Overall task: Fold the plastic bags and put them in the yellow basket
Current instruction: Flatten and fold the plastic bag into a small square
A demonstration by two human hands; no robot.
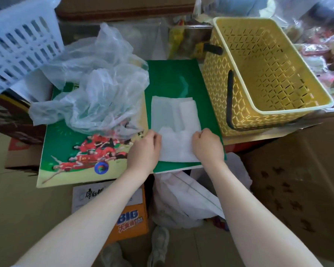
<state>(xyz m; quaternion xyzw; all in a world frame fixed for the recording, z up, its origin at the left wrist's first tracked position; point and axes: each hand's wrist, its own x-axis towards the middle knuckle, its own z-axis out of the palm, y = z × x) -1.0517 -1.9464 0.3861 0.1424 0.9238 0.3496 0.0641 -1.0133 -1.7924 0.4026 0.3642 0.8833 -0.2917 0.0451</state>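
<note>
While the near end of the white plastic bag (175, 130) is doubled up over the rest, both hands sit on its lower corners, left hand (146, 146) on the left edge and right hand (207, 144) on the right. Fingers on both are curled in and seem to be pinching the folded flap, though the fingertips are tucked under the knuckles so I can't say exactly how much plastic each one has. The bag lies flat on a green board (170, 78), just left of the yellow basket (268, 78), which looks empty from this angle.

If it were me doing this fold, I'd keep both corners level so the flap lands square with the side edges, then press the crease flat from the middle outward to push the air out. Thin plastic like this probably springs back, so hold it down before the next fold.

More crumpled clear bags (96, 95) are piled on the printed poster (75, 151) to the left, touching the board's edge; how many are in that heap is anyone's guess. A white slotted basket (21, 39) is cut off at the top left. Stuff behind the yellow basket is a blurry jumble of packets I can't make out
</note>
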